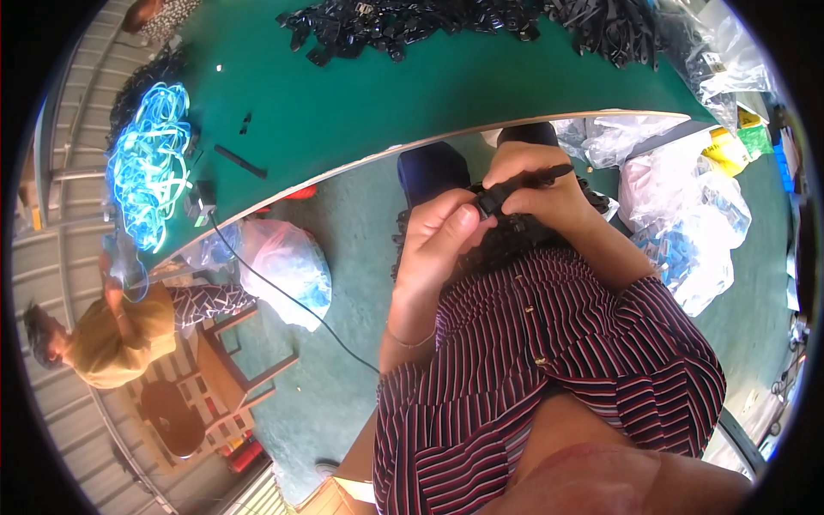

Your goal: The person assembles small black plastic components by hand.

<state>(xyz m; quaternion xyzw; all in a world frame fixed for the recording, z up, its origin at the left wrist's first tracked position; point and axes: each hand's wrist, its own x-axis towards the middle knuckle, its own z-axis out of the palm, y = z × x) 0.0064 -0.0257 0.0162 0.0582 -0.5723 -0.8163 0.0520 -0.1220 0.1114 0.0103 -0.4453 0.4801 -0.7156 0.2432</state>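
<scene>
In front of my lap, both hands are at one small black strap (542, 177) with a blocky, watch-like dark piece (491, 202) at its left end. My left hand (439, 230) is closed on the blocky piece, thumb on top. My right hand (534, 178) pinches the strap beside it, and the strap's free end sticks out to the right past the fingers. A heap of small black parts (515, 239) lies in my lap, partly hidden beneath my hands.
On the green table (343, 103) lie black glossy pieces (412, 26), black straps (614, 30) and a tangle of blue cords (150, 163). Plastic bags (287, 270) stand on the floor left; more bags (678, 215) are right. Another person (129, 335) works at the far left beside a wooden chair (227, 360).
</scene>
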